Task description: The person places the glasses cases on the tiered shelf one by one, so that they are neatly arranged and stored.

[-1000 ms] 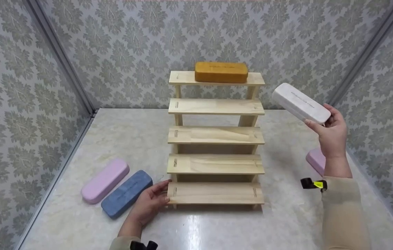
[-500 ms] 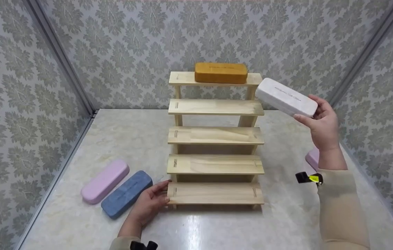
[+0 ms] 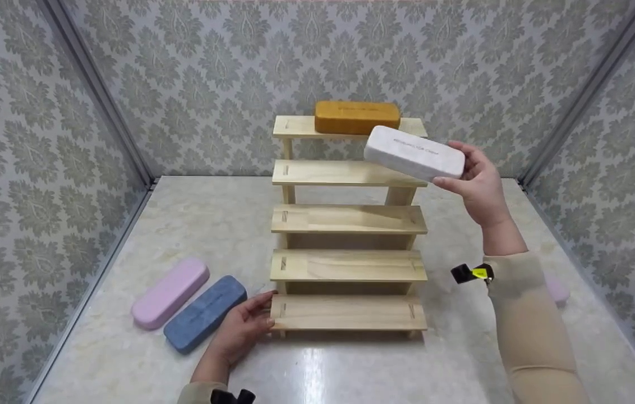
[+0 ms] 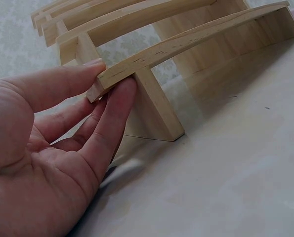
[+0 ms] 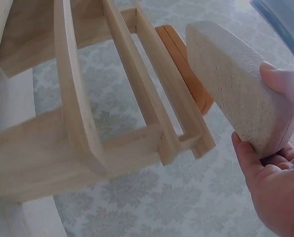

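Note:
A wooden stepped display rack (image 3: 348,219) with several shelves stands mid-table. My left hand (image 3: 242,325) pinches the left end of its lowest shelf; in the left wrist view the thumb lies on top and a finger underneath. My right hand (image 3: 483,188) grips the right end of a white glasses case (image 3: 414,152) with dark lettering. The case is held in the air, tilted, in front of the right part of the upper shelves. An orange-yellow glasses case (image 3: 357,118) lies lengthwise on the top shelf; the right wrist view shows it beyond the white one.
Left of the rack, a pink glasses case (image 3: 170,293) and a blue glasses case (image 3: 205,314) lie side by side on the marbled table (image 3: 317,370). Another pink case (image 3: 557,289) is mostly hidden by the right sleeve. Patterned walls (image 3: 211,84) enclose the back and sides.
My right hand has carried the white glasses case leftward, from beside the rack to in front of its upper shelves, and the case has tilted less steeply. The left hand stays on the lowest shelf.

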Available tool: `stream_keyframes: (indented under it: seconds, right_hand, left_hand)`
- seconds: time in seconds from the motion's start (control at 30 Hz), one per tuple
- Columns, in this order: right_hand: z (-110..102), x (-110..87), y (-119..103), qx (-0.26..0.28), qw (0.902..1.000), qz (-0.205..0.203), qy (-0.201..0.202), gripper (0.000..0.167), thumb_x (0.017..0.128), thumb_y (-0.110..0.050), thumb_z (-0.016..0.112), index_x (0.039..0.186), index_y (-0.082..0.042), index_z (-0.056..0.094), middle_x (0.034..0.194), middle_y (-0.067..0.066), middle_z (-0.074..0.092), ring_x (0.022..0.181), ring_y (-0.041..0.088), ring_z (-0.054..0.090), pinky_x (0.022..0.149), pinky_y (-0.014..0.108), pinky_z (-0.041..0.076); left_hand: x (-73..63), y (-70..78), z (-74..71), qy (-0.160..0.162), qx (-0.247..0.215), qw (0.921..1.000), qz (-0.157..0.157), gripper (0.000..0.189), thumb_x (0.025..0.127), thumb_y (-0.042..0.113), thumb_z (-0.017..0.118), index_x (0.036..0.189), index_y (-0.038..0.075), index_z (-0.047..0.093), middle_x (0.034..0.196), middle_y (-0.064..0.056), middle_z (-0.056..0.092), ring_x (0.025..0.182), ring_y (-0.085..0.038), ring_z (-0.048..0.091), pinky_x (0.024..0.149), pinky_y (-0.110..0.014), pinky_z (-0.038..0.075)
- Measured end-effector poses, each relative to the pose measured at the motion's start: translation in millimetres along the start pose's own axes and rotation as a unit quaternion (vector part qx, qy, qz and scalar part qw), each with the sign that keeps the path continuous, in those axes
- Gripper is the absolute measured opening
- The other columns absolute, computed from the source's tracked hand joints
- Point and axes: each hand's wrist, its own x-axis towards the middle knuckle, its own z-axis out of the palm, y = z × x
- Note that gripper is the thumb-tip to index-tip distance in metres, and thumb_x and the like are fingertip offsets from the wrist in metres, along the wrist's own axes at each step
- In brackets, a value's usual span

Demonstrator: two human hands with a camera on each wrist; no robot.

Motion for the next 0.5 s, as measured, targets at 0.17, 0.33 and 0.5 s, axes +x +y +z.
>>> stream_keyframes:
  seconds: [0.17,0.33,0.5]
  right_hand:
    - [16.9,11.8,2.5,0.0,0.9994,0.009,-0.032,0.068,0.082,0.01,0.078,0.143,-0.002,0.051,0.125,0.002,0.06,0.11,0.014,0.059,0.087,0.017,0.058]
    - [30.3,22.9,6.6,0.0,0.9975,0.032,-0.064,0.07,0.082,0.012,0.076,0.145,0.0,0.049,0.122,0.002,0.061,0.109,0.014,0.06,0.085,0.019,0.059]
    - [41.6,32.5,10.9,0.006,0.9957,0.043,-0.082,0.07,0.08,0.016,0.074,0.144,0.002,0.049,0.122,0.0,0.062,0.11,0.013,0.06,0.088,0.02,0.057]
  left_hand:
    - [0.1,0.0,-0.4,-0.007,0.001,1.0,0.004,0.075,0.087,-0.011,0.065,0.153,-0.015,0.029,0.129,-0.005,0.058,0.113,-0.014,0.065,0.094,-0.024,0.058]
    - [-0.6,0.8,0.0,-0.008,0.015,0.9999,0.003,0.075,0.088,-0.009,0.066,0.153,-0.016,0.029,0.129,-0.006,0.058,0.114,-0.012,0.063,0.093,-0.023,0.058]
    - [-0.6,1.6,0.2,-0.002,0.012,0.9999,-0.005,0.074,0.088,-0.008,0.067,0.153,-0.015,0.031,0.128,-0.006,0.058,0.112,-0.012,0.064,0.091,-0.023,0.059]
